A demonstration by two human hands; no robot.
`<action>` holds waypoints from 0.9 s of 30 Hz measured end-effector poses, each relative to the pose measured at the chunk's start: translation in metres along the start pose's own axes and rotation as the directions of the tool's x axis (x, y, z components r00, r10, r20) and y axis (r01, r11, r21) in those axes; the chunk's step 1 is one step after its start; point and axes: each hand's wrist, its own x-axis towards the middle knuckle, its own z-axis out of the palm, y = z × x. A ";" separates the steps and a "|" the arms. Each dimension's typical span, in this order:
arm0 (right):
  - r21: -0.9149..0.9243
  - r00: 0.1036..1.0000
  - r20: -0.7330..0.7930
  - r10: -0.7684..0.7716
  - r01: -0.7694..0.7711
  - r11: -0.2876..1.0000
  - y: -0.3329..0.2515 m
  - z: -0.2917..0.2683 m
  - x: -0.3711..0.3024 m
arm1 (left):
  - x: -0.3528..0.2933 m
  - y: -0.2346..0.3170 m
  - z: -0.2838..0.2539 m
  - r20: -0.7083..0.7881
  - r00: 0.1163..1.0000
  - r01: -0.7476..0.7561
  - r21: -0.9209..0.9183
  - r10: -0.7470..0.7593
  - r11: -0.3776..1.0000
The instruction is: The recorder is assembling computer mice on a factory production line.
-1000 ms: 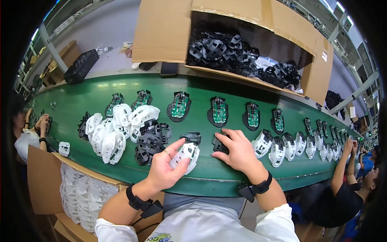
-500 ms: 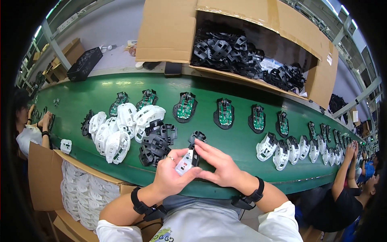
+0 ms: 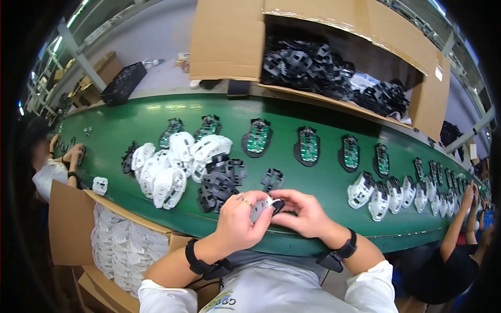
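My left hand (image 3: 241,221) grips a white mouse shell (image 3: 259,209) with thumb and fingers. My right hand (image 3: 305,215) closes on a black part (image 3: 278,206) at the shell's right side. The fingers partly hide where the two pieces meet. Just beyond my fingers, a single dark grey mouse frame (image 3: 272,180) lies on the green conveyor belt (image 3: 261,110). To the left of my hands is a pile of dark grey frames (image 3: 218,185), and beyond it a heap of white mouse shells (image 3: 169,187).
Mouse bases with green circuit boards (image 3: 308,146) form a row along the belt. White-and-black shells (image 3: 361,190) line its near right side. Behind stands an open carton (image 3: 438,99) of black parts; at lower left, a carton (image 3: 68,229) of white shells. Other people work at both ends.
The whole view has shifted, so the belt's things appear further right. Between my hands the shell has turned, its black part now pointing right. Both hands keep hold.
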 end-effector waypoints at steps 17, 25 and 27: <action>-0.921 0.852 -0.334 -0.404 -0.204 0.331 -0.074 -0.077 -0.007 | 0.069 -0.029 -0.104 -0.158 0.986 0.044 0.581 0.060 0.812; -0.832 0.940 0.087 -0.329 0.250 0.495 -0.020 -0.012 0.019 | 0.100 -0.046 -0.086 0.128 0.979 -0.012 0.808 -0.156 0.590; -0.859 0.901 0.043 -0.431 0.254 0.445 -0.036 -0.027 0.016 | 0.098 -0.026 -0.090 -0.034 0.987 -0.071 0.785 0.158 0.616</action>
